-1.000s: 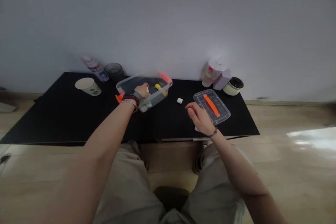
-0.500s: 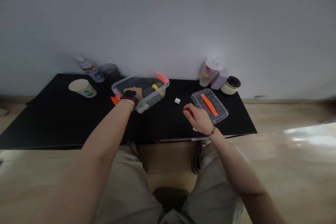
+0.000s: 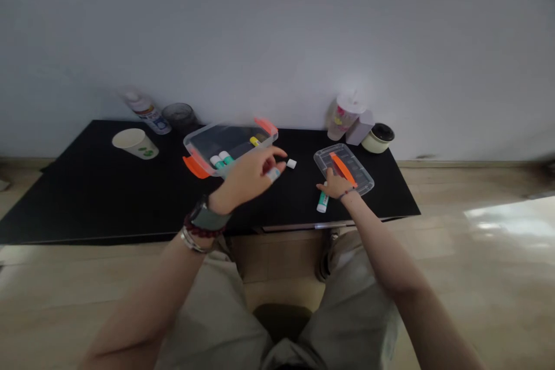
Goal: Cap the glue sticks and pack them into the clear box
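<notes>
My left hand point(image 3: 256, 174) hovers in front of the clear plastic box, fingers apart and reaching right toward a small white cap point(image 3: 292, 164). A pale blue-white patch shows at its thumb; I cannot make out what it is. My right hand point(image 3: 335, 185) is over the near-left side of the clear lid point(image 3: 363, 176) with its orange handle, thumb and fingers spread. Partly under it lies a green-and-white glue stick point(image 3: 322, 202). Two similar glue sticks point(image 3: 221, 160) and a yellow stick-like item point(image 3: 255, 141) lie inside the clear box point(image 3: 195, 153) with orange latches.
A paper cup point(image 3: 135, 143) with green leaves, a spray can point(image 3: 147, 113) and a dark glass point(image 3: 180, 115) stand left on the black table point(image 3: 87, 196). At the back right are a lidded plastic cup point(image 3: 342, 118), a lilac box point(image 3: 361, 127) and a cream pot point(image 3: 378, 139).
My left hand has come out of the clear box and moved right toward the white cap. My right hand has shifted right and opened out, uncovering more of the glue stick.
</notes>
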Motion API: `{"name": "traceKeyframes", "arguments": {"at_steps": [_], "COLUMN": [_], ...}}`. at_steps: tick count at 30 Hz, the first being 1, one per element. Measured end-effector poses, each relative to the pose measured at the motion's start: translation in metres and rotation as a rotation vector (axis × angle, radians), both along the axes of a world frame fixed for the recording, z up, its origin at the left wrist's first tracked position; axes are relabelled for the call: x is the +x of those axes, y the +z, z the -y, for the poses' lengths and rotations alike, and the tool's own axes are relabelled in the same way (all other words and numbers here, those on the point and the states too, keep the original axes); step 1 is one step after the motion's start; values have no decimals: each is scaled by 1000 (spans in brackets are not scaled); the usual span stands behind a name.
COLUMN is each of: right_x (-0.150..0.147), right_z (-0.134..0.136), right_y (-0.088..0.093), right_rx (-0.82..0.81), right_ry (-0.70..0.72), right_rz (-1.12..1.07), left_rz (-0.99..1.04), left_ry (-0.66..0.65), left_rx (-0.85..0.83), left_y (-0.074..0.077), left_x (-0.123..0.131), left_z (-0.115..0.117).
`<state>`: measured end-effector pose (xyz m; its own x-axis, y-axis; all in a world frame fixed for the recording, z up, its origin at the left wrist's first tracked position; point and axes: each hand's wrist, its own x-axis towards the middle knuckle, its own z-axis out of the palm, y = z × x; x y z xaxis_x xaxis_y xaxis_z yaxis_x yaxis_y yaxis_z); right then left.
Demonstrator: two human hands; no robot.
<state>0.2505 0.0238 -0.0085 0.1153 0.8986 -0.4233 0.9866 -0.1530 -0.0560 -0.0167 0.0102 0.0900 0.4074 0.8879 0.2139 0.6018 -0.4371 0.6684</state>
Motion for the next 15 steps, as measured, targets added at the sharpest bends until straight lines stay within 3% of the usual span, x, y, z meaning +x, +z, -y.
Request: {"name": "traceKeyframes", "arguments": {"at_steps": [2, 5, 9, 12, 15], "right_x": [-2, -3, -10, -25, -43], "right_z": [-1, -3, -5, -4, -4], "right_y": [-9, -15, -12, -8, -5], "right_rx": [-10, 52, 110, 138, 139], "right_ry": [-1, 5, -48, -115, -83], "right_rz": [-11, -122, -644, -1071, -1319], "left_rz": [-10, 6, 183, 343, 516], "left_ry": [-90, -125, -26, 42, 52], "left_rx": [-97, -227, -495, -732, -873], "left_y": [-14, -47, -87, -99, -94], "left_x": [8, 11, 12, 18, 27], "left_z": [16, 22, 15, 16, 21]}}
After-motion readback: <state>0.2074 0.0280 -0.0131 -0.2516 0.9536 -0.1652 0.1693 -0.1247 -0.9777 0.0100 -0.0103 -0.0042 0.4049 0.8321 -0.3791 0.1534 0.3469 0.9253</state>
